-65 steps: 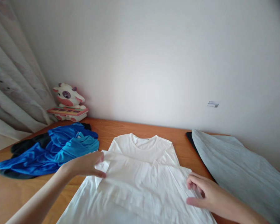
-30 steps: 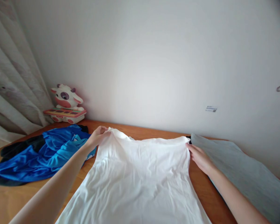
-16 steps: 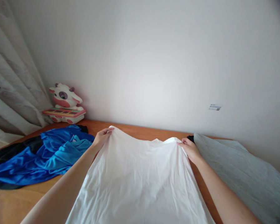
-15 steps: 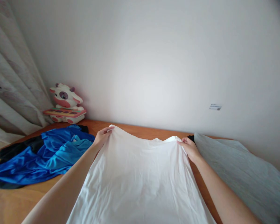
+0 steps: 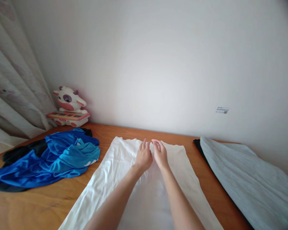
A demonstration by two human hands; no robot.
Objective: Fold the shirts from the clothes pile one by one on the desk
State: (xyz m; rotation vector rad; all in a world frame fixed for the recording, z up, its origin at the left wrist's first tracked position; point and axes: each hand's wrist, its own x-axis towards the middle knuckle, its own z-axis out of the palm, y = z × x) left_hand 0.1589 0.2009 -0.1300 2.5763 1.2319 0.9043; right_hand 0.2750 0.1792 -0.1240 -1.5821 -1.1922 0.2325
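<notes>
A white cloth garment (image 5: pixel 110 169) lies spread on the wooden surface, its far edge a little short of the wall and its sides sloping out towards me. Over the middle of that far edge is my left hand (image 5: pixel 144 156), open, fingers extended forward. Close beside it, my right hand (image 5: pixel 160 154) is also open, with its fingers slightly bent and apart from the left. Neither hand grips the garment. Whether the hands touch the cloth, I cannot tell. Both forearms cover part of its middle.
Crumpled blue and black clothes (image 5: pixel 62 156) lie to the left on the wooden tabletop (image 5: pixel 45 207). Behind them sits a cow-shaped toy keyboard (image 5: pixel 69 108) by the curtain (image 5: pixel 19 86). To the right, a grey garment (image 5: pixel 249 172) lies over a black one. A pale wall (image 5: pixel 153 64) rises behind.
Both hands have let go of the garment's far corners and come together at the middle. The garment's raised far edge now lies down on the surface.
</notes>
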